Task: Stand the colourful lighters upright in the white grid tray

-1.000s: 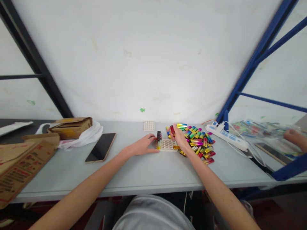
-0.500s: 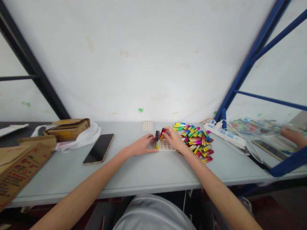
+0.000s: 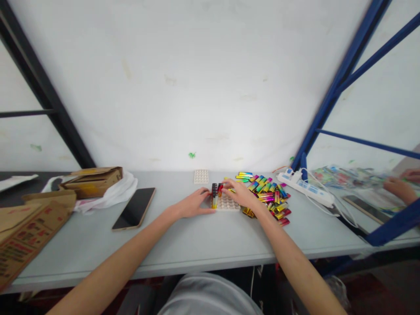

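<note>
A pale tray with rows of round hollows (image 3: 229, 205) lies between my hands. Upright shiny lighters with black tops (image 3: 214, 197) stand in a row along its left side. My left hand (image 3: 196, 204) rests at that row, thumb and fingers apart on either side of the tray's left edge. My right hand (image 3: 236, 191) pinches a red lighter (image 3: 220, 188) upright just right of the row, over the tray. Many loose, colourful metallic lighters (image 3: 267, 194) lie heaped to the right of my right hand.
A second pale tray (image 3: 201, 176) lies near the wall. Left are a phone (image 3: 134, 209), a white plastic bag (image 3: 127, 186) and cardboard boxes (image 3: 39, 227). A white power strip (image 3: 306, 188) and blue frame (image 3: 324, 105) stand right. Beyond it, another person's hand (image 3: 399, 190) shows.
My right hand has brought the red lighter from a tilt to upright, nearer the row. The view has shifted slightly. Another person's hands have moved at the far right.
</note>
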Motion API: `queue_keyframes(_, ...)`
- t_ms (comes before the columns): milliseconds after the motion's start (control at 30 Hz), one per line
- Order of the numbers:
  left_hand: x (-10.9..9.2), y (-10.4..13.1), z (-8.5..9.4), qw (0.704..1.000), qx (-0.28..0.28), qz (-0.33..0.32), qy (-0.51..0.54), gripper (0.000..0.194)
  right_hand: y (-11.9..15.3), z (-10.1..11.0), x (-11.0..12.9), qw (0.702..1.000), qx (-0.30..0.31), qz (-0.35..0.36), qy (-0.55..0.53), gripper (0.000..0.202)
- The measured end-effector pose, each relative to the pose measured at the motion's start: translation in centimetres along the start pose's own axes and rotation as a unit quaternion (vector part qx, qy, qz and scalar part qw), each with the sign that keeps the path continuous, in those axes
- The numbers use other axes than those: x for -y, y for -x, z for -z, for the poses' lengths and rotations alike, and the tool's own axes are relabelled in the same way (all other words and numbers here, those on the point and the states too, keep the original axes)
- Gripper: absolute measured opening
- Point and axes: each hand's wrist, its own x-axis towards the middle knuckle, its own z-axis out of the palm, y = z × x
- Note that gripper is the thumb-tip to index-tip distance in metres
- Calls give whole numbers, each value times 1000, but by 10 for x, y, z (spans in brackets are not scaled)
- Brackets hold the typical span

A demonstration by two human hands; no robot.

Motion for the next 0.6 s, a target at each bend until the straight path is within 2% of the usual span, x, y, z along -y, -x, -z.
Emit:
queue_keyframes(167, 1, -1, -1, 1000, 4, 6, -22, 70, 6, 20, -38, 981, -77, -73, 164, 32)
queue_keyframes(267, 0, -1, 0, 1000, 12, 12, -26, 70, 5, 23, -58, 972, -34, -97, 212, 42)
queue_keyframes(400, -1, 0, 0, 1000, 5, 15, -23, 71, 2, 18, -68, 963, 38, -120, 239, 43)
queue_keyframes(600, 1, 0, -2, 1000, -2, 12, -17, 73, -1, 14, -71, 953, 37, -156, 255, 39)
